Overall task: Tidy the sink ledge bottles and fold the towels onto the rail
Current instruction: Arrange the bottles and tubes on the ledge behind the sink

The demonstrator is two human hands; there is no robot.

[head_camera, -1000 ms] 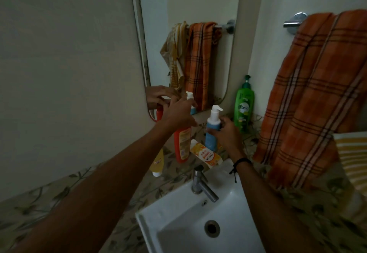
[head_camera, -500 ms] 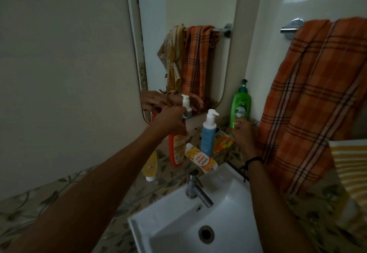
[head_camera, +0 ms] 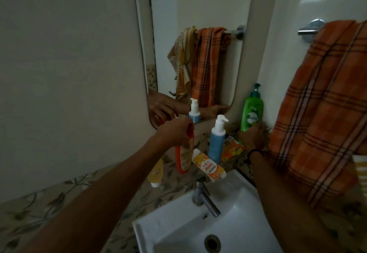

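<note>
Now left hand (head_camera: pixel 174 133) clasping red bottle (head_camera: pixel 183 154), right hand (head_camera: pixel 251 136) touching green bottle (head_camera: pixel 251 110)

Both arms reach forward, left hand (head_camera: pixel 174 133) and right hand (head_camera: pixel 251 136) each curled in a grip

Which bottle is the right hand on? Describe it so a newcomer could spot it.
Start at the orange plaid towel hanging at right. Just left of it, in the ledge's back corner, stands the green pump bottle under the right hand, the only green one.
</note>
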